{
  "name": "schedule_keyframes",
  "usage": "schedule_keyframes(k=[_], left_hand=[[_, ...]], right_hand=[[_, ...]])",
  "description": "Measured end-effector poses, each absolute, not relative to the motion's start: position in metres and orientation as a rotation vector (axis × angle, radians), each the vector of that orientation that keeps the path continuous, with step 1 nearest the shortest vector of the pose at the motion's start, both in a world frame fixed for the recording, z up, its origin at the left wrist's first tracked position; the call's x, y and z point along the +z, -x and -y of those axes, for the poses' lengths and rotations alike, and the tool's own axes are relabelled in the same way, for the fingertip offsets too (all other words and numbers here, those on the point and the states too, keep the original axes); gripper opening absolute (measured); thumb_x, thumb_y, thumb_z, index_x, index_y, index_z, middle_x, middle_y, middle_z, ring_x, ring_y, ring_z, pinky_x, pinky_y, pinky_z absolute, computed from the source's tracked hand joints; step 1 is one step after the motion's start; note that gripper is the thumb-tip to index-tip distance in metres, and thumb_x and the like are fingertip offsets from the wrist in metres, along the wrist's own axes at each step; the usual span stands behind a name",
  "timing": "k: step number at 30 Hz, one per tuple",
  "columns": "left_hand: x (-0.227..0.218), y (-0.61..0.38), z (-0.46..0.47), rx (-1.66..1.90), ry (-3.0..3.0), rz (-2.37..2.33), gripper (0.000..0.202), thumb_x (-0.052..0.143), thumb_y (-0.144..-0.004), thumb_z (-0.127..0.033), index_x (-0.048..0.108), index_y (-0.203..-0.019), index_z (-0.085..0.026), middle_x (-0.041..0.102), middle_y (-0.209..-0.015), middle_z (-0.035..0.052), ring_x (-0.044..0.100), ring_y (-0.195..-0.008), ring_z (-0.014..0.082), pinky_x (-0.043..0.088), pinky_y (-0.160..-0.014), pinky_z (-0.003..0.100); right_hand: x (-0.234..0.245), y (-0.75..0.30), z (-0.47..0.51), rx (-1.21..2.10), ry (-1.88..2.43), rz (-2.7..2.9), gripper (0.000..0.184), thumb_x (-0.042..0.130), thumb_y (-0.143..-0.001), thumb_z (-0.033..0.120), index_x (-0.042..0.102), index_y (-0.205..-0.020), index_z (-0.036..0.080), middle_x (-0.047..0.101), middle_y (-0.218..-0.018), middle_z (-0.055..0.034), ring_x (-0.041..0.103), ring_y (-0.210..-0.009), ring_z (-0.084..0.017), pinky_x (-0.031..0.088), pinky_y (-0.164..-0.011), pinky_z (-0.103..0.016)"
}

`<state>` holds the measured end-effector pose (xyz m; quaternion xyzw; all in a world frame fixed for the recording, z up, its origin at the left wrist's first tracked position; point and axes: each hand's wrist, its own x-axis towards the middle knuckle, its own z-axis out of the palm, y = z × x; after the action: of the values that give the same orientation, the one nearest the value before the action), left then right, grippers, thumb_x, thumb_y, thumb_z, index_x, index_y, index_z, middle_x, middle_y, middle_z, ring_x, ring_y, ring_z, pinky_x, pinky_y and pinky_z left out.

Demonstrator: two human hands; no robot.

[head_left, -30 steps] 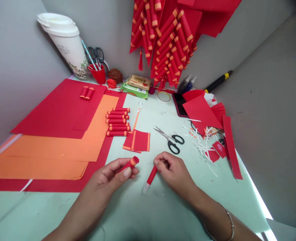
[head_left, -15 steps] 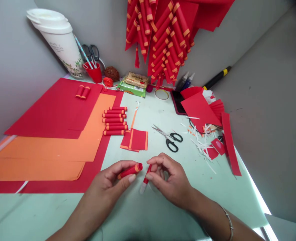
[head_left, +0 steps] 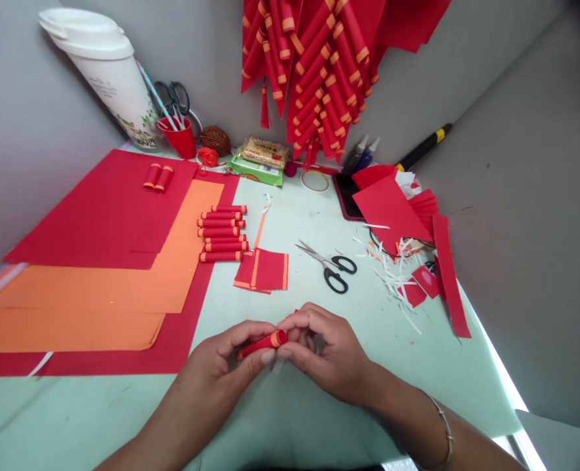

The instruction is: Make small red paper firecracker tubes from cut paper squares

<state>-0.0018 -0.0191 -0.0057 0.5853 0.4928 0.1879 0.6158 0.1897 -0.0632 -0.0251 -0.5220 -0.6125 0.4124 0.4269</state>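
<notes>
My left hand (head_left: pixel 221 363) is closed round a small red paper roll with orange end bands (head_left: pixel 263 343), held just above the pale green table. My right hand (head_left: pixel 326 353) is closed too, its fingertips meeting the roll's right end. A red stick with a white tip is tucked in the right hand's fingers, mostly hidden. A row of several finished red rolls (head_left: pixel 221 234) lies beyond my left hand. Small red squares with orange edges (head_left: pixel 263 270) lie just ahead of my hands.
Black-handled scissors (head_left: pixel 332 268) lie ahead to the right. Big red and orange paper sheets (head_left: pixel 123 261) cover the left of the table. Red paper pieces and white scraps (head_left: pixel 402 261) pile at the right. A paper cup (head_left: pixel 108 72) and hanging red rolls (head_left: pixel 314 65) stand at the back.
My two hands have come together: the right hand moved left with the red stick until its fingers met the end of the roll held in the left hand.
</notes>
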Motion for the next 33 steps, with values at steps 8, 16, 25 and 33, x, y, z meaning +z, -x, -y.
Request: schedule_keyframes(k=[8, 16, 25, 33], left_hand=[[-0.008, 0.009, 0.015, 0.469, -1.083, -1.127, 0.034, 0.071, -0.082, -0.048, 0.070, -0.108, -0.027, 0.078, -0.098, 0.0054, 0.070, -0.102, 0.0274, 0.052, -0.090, 0.035], [-0.007, 0.009, 0.017, 0.479, -0.939, -1.118, 0.036, 0.067, -0.085, -0.050, 0.069, -0.112, -0.026, 0.077, -0.093, 0.0034, 0.068, -0.100, 0.0239, 0.045, -0.096, 0.037], [-0.007, 0.010, 0.015, 0.495, -1.020, -1.156, 0.037, 0.070, -0.082, -0.051, 0.071, -0.113, -0.030, 0.078, -0.097, 0.0025, 0.069, -0.103, 0.0243, 0.048, -0.095, 0.034], [-0.014, 0.014, 0.016, 0.574, -1.076, -1.199, 0.031, 0.076, -0.079, -0.046, 0.073, -0.106, -0.033, 0.076, -0.111, 0.0013, 0.066, -0.112, 0.0254, 0.051, -0.093, 0.031]], right_hand=[[-0.030, -0.236, 0.038, 0.267, 1.787, 1.671, 0.022, 0.052, -0.093, 0.020, 0.064, -0.111, 0.018, 0.063, -0.101, -0.0104, 0.060, -0.095, -0.025, 0.050, -0.088, -0.041], [-0.044, -0.256, 0.033, 0.091, 2.089, 1.858, 0.035, 0.049, -0.092, 0.016, 0.062, -0.124, 0.013, 0.064, -0.111, -0.0168, 0.058, -0.103, -0.032, 0.049, -0.089, -0.047], [-0.045, -0.256, 0.032, 0.083, 2.157, 1.870, 0.036, 0.050, -0.094, 0.019, 0.060, -0.127, 0.015, 0.068, -0.115, -0.0150, 0.058, -0.106, -0.033, 0.048, -0.091, -0.046], [-0.042, -0.254, 0.035, 0.077, 2.227, 1.822, 0.038, 0.051, -0.092, 0.021, 0.060, -0.128, 0.016, 0.068, -0.105, -0.0147, 0.063, -0.097, -0.032, 0.049, -0.083, -0.043]])
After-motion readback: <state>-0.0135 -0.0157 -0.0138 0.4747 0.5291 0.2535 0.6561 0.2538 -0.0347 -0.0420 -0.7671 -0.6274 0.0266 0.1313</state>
